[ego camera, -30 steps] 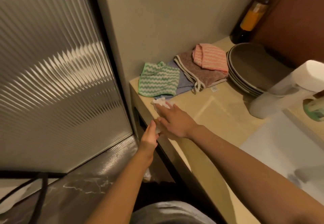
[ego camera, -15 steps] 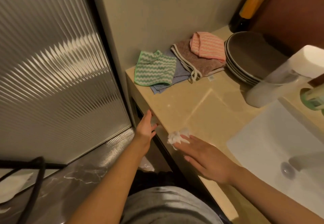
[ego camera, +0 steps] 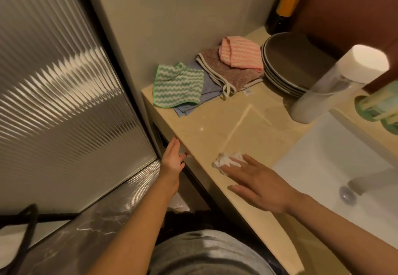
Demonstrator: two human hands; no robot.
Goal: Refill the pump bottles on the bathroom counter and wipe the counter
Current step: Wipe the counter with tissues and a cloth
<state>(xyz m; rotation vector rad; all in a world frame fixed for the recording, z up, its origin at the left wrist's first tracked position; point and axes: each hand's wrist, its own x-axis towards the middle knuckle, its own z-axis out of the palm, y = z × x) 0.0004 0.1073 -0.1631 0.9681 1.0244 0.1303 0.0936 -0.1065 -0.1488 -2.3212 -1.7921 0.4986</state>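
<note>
Right hand (ego camera: 256, 185): lay flat, fingers spread, pressing the white tissue wad (ego camera: 228, 161) on the surface (ego camera: 215, 128).
Wad: probably soft, light; pressing from above should suit.
Left hand (ego camera: 173, 158): open, cupped under the surface edge.
Pump bottle (ego camera: 336, 85): stood farther back.

Two bare forearms in view, no sleeves visible on either one, no watch, no bands, no rings that can be made out. Left hand (ego camera: 172, 159) and right hand (ego camera: 256, 185) both bare, no gloves. Nails short as far as can be seen, detail soft. At the bottom centre a grey garment (ego camera: 206, 255) covers the torso or lap, plain fabric, no print or logo visible, slight folds, lighter patch where the light hits it. Which garment it is cannot be told.
</note>
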